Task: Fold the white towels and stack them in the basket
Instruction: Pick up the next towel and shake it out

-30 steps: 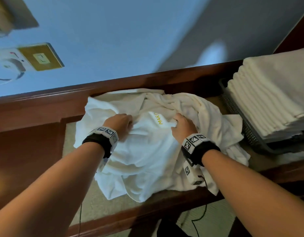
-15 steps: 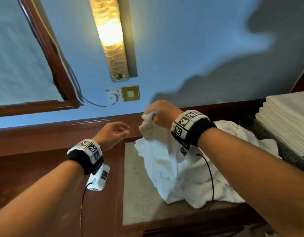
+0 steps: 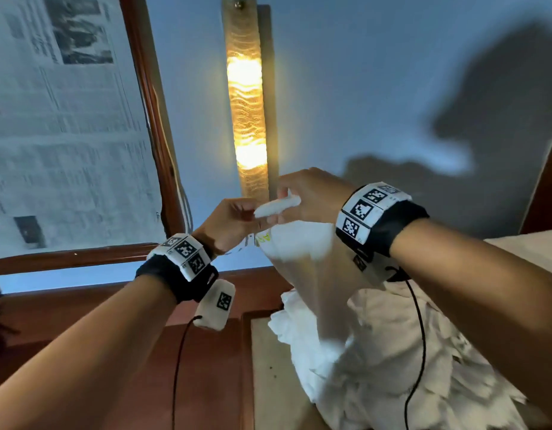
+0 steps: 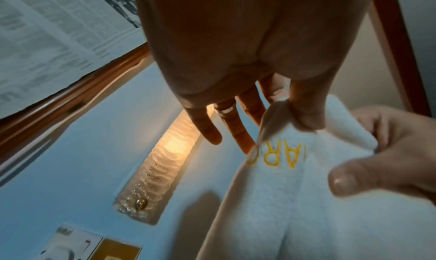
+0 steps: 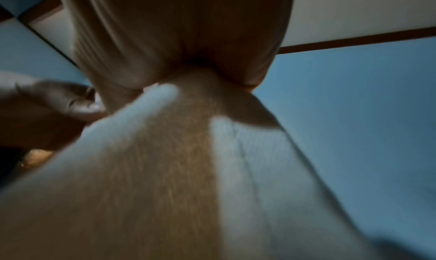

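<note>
Towel lifted in front of lamp, tail trailing onto heap below. Right hand clenched round bunched top edge. Left hand pinching edge beside it, other fingers straight. Terry soft, limp, light, likely grippy; take corners, spread apart.

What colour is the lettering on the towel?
Yellow, stitched on the white towel; clearest in the left wrist view.

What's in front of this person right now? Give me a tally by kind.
Bare hands: 2, left hand and right hand, both gripping the lifted towel
White terry towel with yellow lettering, held up: 1
Lit amber glass wall lamp: 1
Black wristbands with square-patterned tags: 2
Total: 6
</note>
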A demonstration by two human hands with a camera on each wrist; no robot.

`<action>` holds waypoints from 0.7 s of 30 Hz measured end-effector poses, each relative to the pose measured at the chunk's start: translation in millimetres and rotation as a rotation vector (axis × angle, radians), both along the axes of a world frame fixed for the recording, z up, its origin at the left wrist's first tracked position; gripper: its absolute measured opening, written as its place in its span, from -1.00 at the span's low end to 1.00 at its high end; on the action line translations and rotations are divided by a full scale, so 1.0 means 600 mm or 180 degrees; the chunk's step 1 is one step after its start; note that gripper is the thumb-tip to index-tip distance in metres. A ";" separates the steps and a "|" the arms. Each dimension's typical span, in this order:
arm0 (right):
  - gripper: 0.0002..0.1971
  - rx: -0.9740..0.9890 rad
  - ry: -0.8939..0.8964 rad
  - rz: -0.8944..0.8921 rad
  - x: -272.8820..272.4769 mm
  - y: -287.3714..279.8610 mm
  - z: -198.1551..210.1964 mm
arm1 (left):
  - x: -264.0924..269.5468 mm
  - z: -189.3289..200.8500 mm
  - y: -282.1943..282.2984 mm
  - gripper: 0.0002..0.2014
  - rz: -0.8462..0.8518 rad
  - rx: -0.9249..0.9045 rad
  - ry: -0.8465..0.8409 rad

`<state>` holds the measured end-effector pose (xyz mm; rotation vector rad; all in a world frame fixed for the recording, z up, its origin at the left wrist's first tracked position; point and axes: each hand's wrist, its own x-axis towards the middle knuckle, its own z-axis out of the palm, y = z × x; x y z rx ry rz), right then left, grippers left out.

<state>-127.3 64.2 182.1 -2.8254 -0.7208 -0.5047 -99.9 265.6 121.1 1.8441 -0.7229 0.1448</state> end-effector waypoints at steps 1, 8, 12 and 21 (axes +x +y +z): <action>-0.70 -0.0119 -0.0002 -0.0045 -0.003 -0.005 0.001 | -0.003 0.011 0.002 -0.80 -0.0008 -0.0024 -0.0089; -0.83 -0.0049 -0.0026 -0.0907 0.004 -0.085 -0.027 | -0.001 0.056 0.010 -0.65 0.0301 -0.0309 -0.0382; -0.77 0.0517 -0.0071 -0.1436 0.022 -0.153 -0.081 | -0.004 0.062 0.047 -0.63 0.0451 -0.0439 -0.0279; -0.77 0.2517 -0.0789 -0.0559 0.023 -0.050 -0.072 | 0.006 -0.006 0.155 -0.37 0.1355 0.1697 -0.0430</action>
